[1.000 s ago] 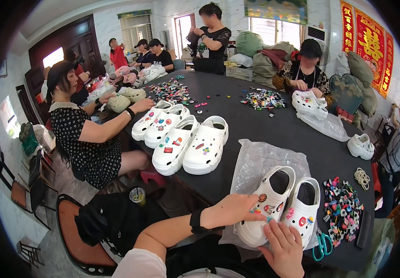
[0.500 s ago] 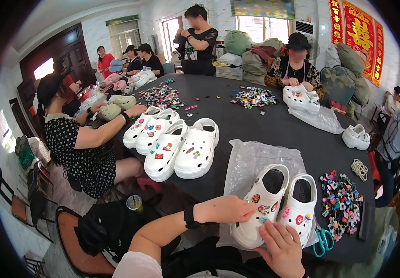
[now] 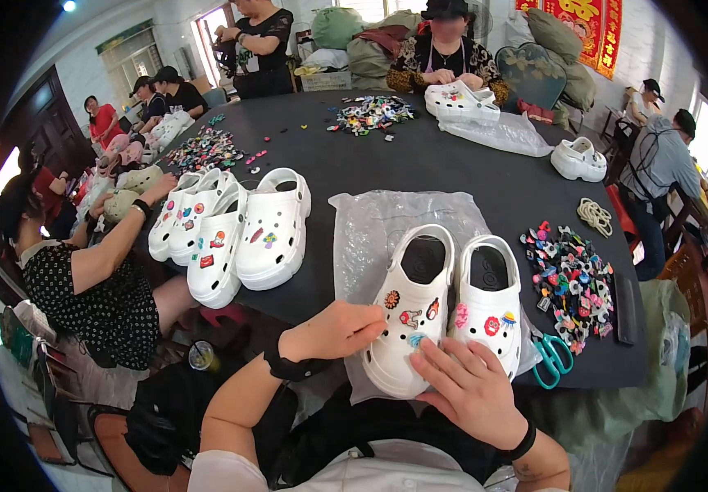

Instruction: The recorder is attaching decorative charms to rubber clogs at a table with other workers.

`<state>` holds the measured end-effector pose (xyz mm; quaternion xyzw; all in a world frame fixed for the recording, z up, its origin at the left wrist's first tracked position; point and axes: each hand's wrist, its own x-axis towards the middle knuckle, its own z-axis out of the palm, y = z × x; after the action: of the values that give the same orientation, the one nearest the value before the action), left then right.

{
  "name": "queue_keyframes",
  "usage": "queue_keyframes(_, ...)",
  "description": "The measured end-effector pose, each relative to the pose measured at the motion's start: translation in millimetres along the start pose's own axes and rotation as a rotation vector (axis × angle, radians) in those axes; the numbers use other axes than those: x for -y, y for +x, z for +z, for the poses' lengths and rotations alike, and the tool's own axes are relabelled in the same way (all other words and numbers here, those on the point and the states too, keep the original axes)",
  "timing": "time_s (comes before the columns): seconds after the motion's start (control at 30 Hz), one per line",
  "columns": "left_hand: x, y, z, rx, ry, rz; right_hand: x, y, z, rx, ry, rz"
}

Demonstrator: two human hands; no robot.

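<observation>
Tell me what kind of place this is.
Probably a small workshop where people decorate clogs by hand. Several people sit around a big dark table with rows of white clogs, heaps of coloured charms, and stuffed sacks piled at the back.
</observation>
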<state>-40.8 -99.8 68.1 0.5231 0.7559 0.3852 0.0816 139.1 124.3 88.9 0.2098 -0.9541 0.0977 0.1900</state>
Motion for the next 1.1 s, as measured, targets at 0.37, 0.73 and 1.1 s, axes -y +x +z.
queue_keyframes(0.37,-39.1,20.6,1.6,-0.129,0.292,-0.021,-1.2,-2.1,3.3,-0.031,-0.025,0.002)
queue_keyframes(0.73,-60.8,42.8,18.5,-0.132,0.426,-0.271,-2.6,-4.3,5.5,-0.050,-0.001,0.000)
queue_keyframes(1.1,-43.2,26.9,-1.2,0.028,-0.070,-0.155,-3.2,-3.9,4.5,-0.055,0.013,-0.011)
